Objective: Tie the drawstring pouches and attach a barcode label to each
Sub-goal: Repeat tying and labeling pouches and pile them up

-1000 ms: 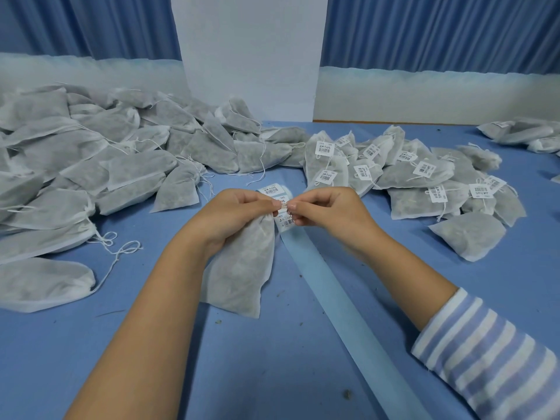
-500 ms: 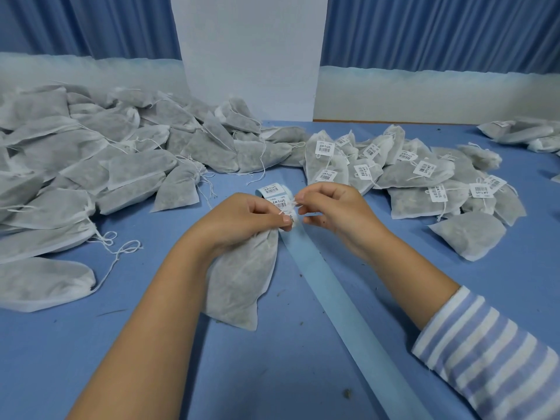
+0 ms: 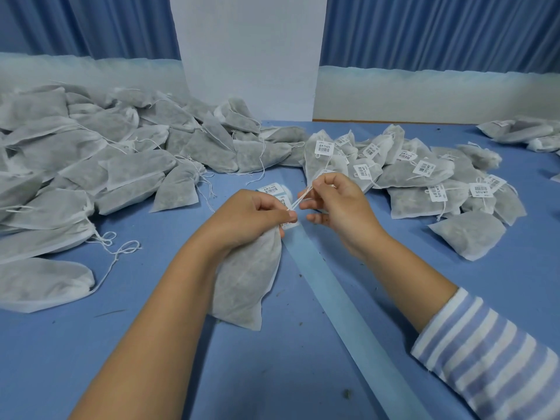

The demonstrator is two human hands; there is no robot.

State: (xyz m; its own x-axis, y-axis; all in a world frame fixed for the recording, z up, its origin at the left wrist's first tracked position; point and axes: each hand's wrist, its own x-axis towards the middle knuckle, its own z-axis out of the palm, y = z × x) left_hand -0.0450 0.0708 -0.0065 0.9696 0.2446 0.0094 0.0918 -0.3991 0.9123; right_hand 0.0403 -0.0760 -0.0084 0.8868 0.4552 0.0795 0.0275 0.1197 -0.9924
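Observation:
My left hand [image 3: 245, 216] grips the neck of a grey-white drawstring pouch [image 3: 247, 277], whose body hangs down onto the blue table [image 3: 272, 374]. My right hand [image 3: 336, 204] pinches the pouch's white drawstring [image 3: 300, 199] and holds it taut, up and to the right of the left hand. Barcode labels [image 3: 270, 188] on a pale blue backing strip [image 3: 342, 301] lie just behind and under my hands.
A big heap of unlabelled pouches [image 3: 91, 165] with loose strings fills the left. Labelled, tied pouches [image 3: 424, 177] lie in a pile at the right. A few more pouches [image 3: 521, 133] sit at the far right edge. Blue curtains hang behind.
My hands, first together at the pouch neck, have drawn apart. The right hand has pulled the drawstring out up and to the right, and the pouch has shifted slightly lower.

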